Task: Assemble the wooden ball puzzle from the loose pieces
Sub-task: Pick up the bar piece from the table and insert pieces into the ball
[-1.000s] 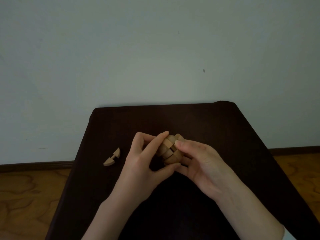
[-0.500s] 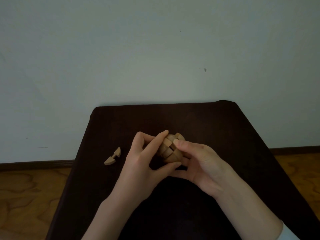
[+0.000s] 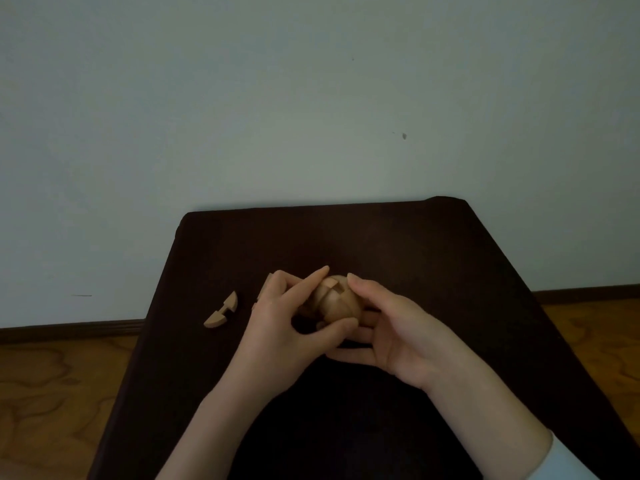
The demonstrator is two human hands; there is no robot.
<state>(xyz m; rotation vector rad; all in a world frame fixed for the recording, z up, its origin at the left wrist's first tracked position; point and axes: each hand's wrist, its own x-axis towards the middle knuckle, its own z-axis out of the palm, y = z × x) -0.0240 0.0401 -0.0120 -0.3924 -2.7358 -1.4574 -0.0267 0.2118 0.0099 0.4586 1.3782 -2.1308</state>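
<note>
A partly built wooden ball puzzle (image 3: 334, 301) is held above the middle of the dark table (image 3: 398, 244). My left hand (image 3: 287, 323) grips its left side, index finger across the top and thumb underneath. My right hand (image 3: 391, 327) cups it from the right and below, index fingertip on its upper right. Slots between the joined pieces show on top. One loose crescent-shaped piece (image 3: 221, 311) with a notch lies on the table to the left. Another bit of wood (image 3: 265, 289) pokes out behind my left hand, mostly hidden.
The table stands against a pale wall (image 3: 311, 98). Wooden floor (image 3: 52, 393) shows on both sides, with a dark skirting board along the wall. The table's left edge runs close to the loose piece.
The ball has turned in my hands and now shows a smoother, rounder face. My right hand has shifted lower, opening under the ball. The loose crescent piece has not moved.
</note>
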